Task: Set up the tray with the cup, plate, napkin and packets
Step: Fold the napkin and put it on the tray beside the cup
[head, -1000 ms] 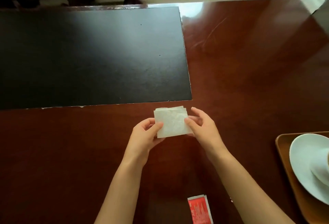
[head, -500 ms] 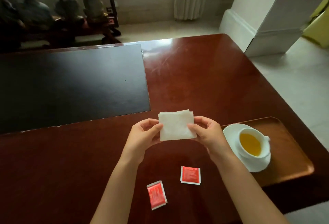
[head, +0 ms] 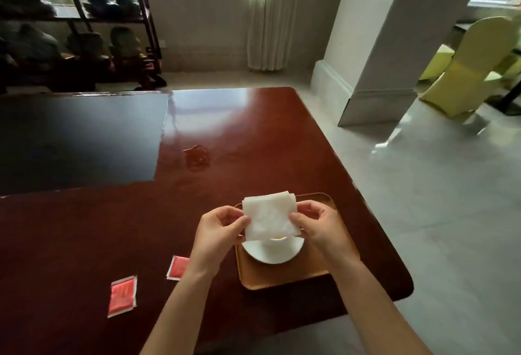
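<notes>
A folded white napkin (head: 269,215) is held in the air between my left hand (head: 218,227) and my right hand (head: 318,223), each pinching one side edge. It hangs over the wooden tray (head: 279,277), which lies near the table's right edge. On the tray sits a white plate (head: 260,253) with a white cup (head: 277,243) of yellow drink on it; the napkin hides most of the cup. Two red packets lie on the table left of the tray: one (head: 177,267) close to my left wrist, the other (head: 122,295) farther left.
The table is glossy red-brown wood with a large black inlay (head: 76,140) at the back left. Its right edge (head: 366,202) drops to a grey tiled floor. A white pillar (head: 380,58), a yellow-covered chair (head: 473,66) and a dark shelf (head: 84,30) stand beyond the table.
Both hands have carried the napkin to the right, from over bare table to above the tray and cup. The view has swung right and lifted, showing more of the room.
</notes>
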A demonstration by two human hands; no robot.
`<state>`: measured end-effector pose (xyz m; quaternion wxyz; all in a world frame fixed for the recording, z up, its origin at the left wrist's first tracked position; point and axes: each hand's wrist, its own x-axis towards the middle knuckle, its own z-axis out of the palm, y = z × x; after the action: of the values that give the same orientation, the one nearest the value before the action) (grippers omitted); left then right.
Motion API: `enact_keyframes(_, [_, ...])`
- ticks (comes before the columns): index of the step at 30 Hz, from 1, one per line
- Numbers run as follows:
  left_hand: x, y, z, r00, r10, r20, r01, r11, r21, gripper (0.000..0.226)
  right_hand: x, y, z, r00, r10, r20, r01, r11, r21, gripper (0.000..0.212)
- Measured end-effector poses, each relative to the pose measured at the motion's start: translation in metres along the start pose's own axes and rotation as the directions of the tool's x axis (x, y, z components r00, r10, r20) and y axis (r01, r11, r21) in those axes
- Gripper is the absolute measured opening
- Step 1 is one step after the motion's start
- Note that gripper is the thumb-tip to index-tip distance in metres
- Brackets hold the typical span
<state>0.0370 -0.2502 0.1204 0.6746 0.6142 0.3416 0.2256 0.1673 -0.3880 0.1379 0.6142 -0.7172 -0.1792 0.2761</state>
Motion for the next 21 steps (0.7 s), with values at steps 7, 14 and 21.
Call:
enact_keyframes(7, [0.025,-0.017,0.06,1.0,0.012,0.004,-0.012,0.998,0.068,0.018,0.021,0.01,-0.055,0.998,0.027,-0.061,-0.03,0.998,-0.046,0.014])
enact_keyframes(14, [0.049,-0.039,0.118,0.999,0.029,0.039,-0.035,0.985,0.166,0.005,0.053,0.031,-0.1,0.977,0.164,-0.136,-0.185,0.969,-0.162,0.009])
enact_keyframes(21, [0.059,-0.067,0.164,0.997,-0.001,-0.073,0.021,0.963,0.27,0.031,0.099,0.074,-0.13,0.959,0.271,-0.086,-0.283,0.938,-0.198,0.008])
